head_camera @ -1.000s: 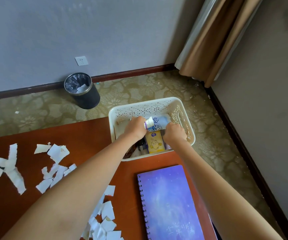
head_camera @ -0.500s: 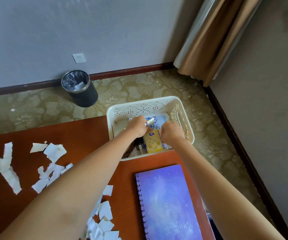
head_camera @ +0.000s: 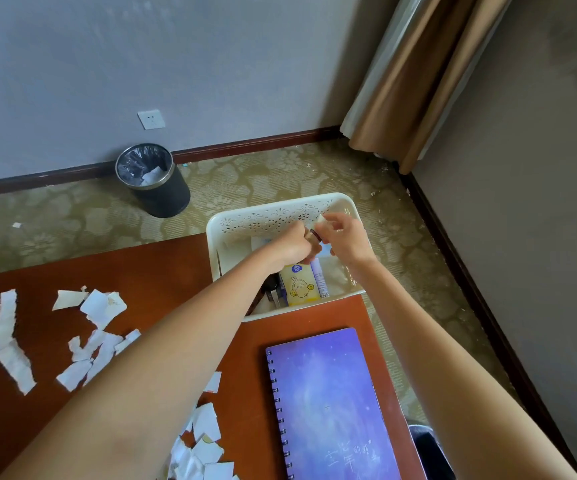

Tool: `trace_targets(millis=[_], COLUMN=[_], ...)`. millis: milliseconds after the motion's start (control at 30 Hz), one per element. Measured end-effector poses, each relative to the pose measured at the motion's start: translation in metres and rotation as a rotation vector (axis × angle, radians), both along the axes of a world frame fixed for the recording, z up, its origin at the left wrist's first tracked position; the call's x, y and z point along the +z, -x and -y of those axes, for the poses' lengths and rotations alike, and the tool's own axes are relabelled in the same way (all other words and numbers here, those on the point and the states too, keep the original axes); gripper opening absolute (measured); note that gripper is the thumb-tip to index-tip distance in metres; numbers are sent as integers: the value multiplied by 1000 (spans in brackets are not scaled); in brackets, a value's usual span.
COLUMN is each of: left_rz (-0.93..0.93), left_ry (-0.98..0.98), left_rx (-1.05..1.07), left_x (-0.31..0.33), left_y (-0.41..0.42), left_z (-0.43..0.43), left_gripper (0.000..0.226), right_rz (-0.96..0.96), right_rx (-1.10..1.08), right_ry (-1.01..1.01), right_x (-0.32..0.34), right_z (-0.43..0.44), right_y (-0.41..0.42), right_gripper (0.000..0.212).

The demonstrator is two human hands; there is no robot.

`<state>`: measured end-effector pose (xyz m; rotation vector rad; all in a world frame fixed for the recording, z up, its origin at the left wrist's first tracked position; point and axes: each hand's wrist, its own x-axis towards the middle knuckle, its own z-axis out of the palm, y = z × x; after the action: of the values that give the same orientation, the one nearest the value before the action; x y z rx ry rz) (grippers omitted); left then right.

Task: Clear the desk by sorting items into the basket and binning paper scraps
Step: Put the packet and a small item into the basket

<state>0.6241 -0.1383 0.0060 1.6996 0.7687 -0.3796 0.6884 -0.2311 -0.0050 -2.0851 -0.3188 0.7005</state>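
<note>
Table [head_camera: 162, 271]: red-brown top, only partly cleared.

Notebook [head_camera: 332, 403]: purple starry cover, spiral binding along its left edge, lying flat near the table's right edge, just short of the basket. Judged stiff and moderately heavy; best lifted by the long free edge or the bound spine. It may have to go into the basket on a slant.

Basket [head_camera: 273, 211]: white plastic with a lace-pattern wall, set at the far right corner of the table and overhanging the floor. Judged light and liable to slide or tip if pushed.

Bin [head_camera: 162, 199]: dark, round and lined, on the carpet by the wall, well apart from the table, with white paper already inside.

Paper scraps [head_camera: 101, 306]: white torn pieces scattered across the left and near parts of the table. Judged very light, limp and easily blown about; better swept into a pile and scooped than picked up singly.

Hands: both are over the basket. Left hand [head_camera: 292, 245] has its fingers curled round a small item [head_camera: 313, 235] with a dark ringed end. Right hand [head_camera: 345, 239] has loosely bent fingers touching that item; whether it grips anything cannot be told.

Yellow pack [head_camera: 299, 285]: rabbit print, lying in the basket beside a pale tube [head_camera: 321, 278].
</note>
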Motion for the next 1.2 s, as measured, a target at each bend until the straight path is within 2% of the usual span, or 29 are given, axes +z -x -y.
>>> trace_targets(millis=[67, 133, 200, 300, 467, 533, 633, 767, 867, 1000, 1133, 1200], left_rz=[23, 23, -8, -56, -41, -61, -77, -79, -76, -73, -75, -67], left_ry=[88, 95, 54, -92, -308, -339, -353, -394, -419, -421, -413, -399], left_rx=[50, 49, 56, 101, 145, 127, 99, 43, 8, -7, -24, -40], left_x=[1, -2, -7, -13, -11, -10, -13, -19, -21, -23, -23, -25], left_y=[2, 5, 9, 15, 22, 25, 29, 32, 33, 31, 31, 31], left_z=[1, 0, -1, -3, -4, -2, 2, 7, 9, 9, 11, 13], left_gripper=[13, 23, 22, 22, 10, 14, 29, 33, 34, 34, 34, 35], right_rz=[37, 56, 114, 240, 407, 400, 375, 484, 570, 460, 276, 253], right_rx=[-13, -9, -6, 26, 287, 327, 376, 434, 494, 578, 658, 682], right_ry=[28, 38, 54, 62, 228, 260, 335, 443, 545, 645, 750, 766], right_x=[-1, 0, 3, 8, 16, 21, 26, 31, 42, 39, 26, 23], right_z=[2, 2, 0, -4, -9, -10, -8, -8, -8, -10, -14, -13], right_y=[-2, -4, -5, -7, -9, -12, -17, -19, -20, -21, -25, -21], right_gripper=[13, 10, 9, 17, 26, 34, 25, 28, 41, 30, 39, 40])
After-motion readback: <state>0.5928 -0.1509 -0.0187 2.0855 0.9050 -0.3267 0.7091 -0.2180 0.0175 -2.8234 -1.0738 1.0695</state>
